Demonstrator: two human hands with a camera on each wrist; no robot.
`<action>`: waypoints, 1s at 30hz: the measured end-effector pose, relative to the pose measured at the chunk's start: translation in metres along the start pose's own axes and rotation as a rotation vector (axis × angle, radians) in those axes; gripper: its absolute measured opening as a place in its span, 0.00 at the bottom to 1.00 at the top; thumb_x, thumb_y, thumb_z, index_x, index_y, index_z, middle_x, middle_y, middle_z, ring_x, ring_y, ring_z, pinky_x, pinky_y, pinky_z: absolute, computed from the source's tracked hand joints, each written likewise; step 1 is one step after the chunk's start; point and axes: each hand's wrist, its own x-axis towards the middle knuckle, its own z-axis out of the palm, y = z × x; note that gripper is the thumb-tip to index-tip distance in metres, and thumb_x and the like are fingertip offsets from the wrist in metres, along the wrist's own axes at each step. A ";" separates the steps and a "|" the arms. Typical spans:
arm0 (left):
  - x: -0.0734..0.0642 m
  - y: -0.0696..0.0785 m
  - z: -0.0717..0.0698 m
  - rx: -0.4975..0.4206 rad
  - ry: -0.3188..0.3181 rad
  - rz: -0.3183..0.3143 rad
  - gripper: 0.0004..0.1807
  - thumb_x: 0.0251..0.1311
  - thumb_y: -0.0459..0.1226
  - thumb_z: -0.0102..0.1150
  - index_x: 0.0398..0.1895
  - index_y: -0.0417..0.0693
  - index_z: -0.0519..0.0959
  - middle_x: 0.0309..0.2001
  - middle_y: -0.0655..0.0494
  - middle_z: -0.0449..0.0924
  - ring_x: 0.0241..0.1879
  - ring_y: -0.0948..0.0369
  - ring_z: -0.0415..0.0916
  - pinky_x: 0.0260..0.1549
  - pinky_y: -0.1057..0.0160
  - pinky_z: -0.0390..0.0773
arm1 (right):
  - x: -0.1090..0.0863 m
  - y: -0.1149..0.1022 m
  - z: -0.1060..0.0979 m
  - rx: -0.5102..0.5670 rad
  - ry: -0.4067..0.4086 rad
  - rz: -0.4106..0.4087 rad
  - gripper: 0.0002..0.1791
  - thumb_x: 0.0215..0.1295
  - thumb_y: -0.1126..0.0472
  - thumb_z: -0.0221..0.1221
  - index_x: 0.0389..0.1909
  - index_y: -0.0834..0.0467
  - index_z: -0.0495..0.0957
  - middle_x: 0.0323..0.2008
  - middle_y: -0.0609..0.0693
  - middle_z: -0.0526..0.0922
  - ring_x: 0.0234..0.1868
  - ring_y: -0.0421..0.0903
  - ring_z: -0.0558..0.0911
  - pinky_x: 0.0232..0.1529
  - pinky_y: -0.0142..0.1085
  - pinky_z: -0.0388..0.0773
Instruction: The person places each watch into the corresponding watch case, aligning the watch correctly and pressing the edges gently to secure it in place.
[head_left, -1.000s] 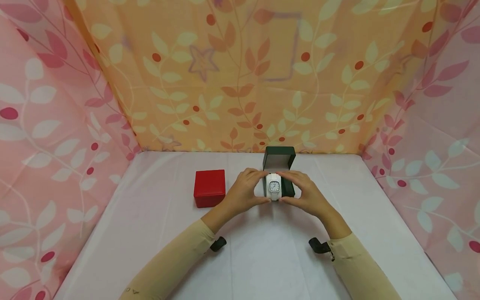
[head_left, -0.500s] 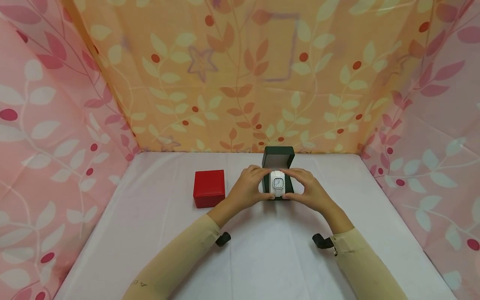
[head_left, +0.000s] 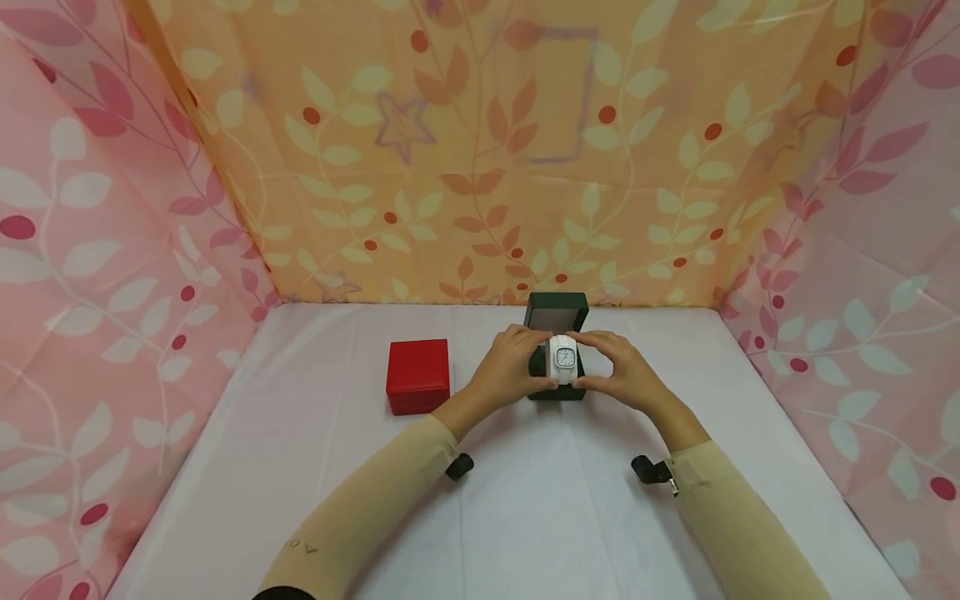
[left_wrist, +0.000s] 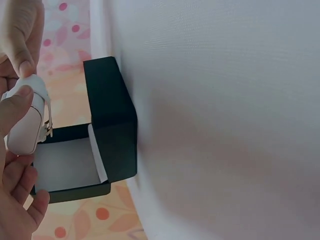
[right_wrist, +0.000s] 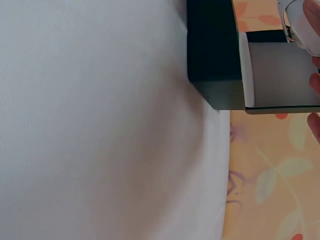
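Between my two hands is a white wristwatch (head_left: 566, 358) with a squarish dial, wrapped round a white cushion (left_wrist: 21, 135). My left hand (head_left: 512, 364) grips its left side with thumb below and fingers above. On the other side, my right hand (head_left: 626, 372) pinches it the same way. The watch overlaps the opened dark green watch box (head_left: 557, 302), whose lid stands up at the back. Seen from the left wrist, the strap's buckle (left_wrist: 48, 129) hangs off the cushion's side near the pale-lined lid. Only some right fingertips (right_wrist: 315, 82) show in the right wrist view.
A closed red box (head_left: 418, 377) stands on the white tablecloth (head_left: 525, 517) to the left of my hands. Floral cloth (head_left: 465, 167) walls the table at the back and both sides. Small black wrist cameras (head_left: 460, 467) stick out below the sleeves.
Both hands have moved the watch up and slightly right, from the green box's left front to over its right part. The watch now faces tilted a little. Both boxes have stayed put.
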 end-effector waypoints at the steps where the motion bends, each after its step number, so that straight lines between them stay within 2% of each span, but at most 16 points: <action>1: 0.001 0.000 0.001 0.004 -0.003 -0.004 0.45 0.47 0.55 0.80 0.69 0.50 0.74 0.60 0.58 0.81 0.60 0.60 0.69 0.61 0.56 0.72 | 0.000 0.002 0.000 -0.002 -0.004 0.002 0.45 0.49 0.54 0.79 0.71 0.51 0.74 0.63 0.53 0.79 0.65 0.58 0.75 0.62 0.63 0.69; 10: 0.006 -0.004 0.011 0.009 -0.066 -0.056 0.45 0.49 0.54 0.80 0.70 0.50 0.73 0.62 0.57 0.80 0.61 0.59 0.69 0.63 0.55 0.71 | 0.003 0.015 0.006 -0.001 -0.036 0.026 0.44 0.51 0.54 0.78 0.70 0.54 0.74 0.63 0.54 0.80 0.65 0.58 0.75 0.65 0.62 0.68; 19: 0.011 -0.008 0.014 -0.019 -0.110 -0.122 0.44 0.50 0.52 0.80 0.71 0.52 0.73 0.62 0.57 0.80 0.63 0.58 0.68 0.65 0.55 0.71 | 0.008 0.019 0.010 0.014 -0.057 0.074 0.44 0.51 0.54 0.79 0.70 0.53 0.74 0.63 0.55 0.80 0.66 0.60 0.74 0.65 0.63 0.68; 30: 0.018 -0.016 0.027 0.069 -0.140 -0.121 0.42 0.50 0.55 0.79 0.68 0.51 0.75 0.61 0.58 0.82 0.61 0.58 0.69 0.63 0.54 0.70 | 0.011 0.031 0.015 -0.017 -0.104 0.106 0.44 0.51 0.55 0.79 0.71 0.53 0.73 0.63 0.56 0.80 0.66 0.59 0.75 0.66 0.60 0.68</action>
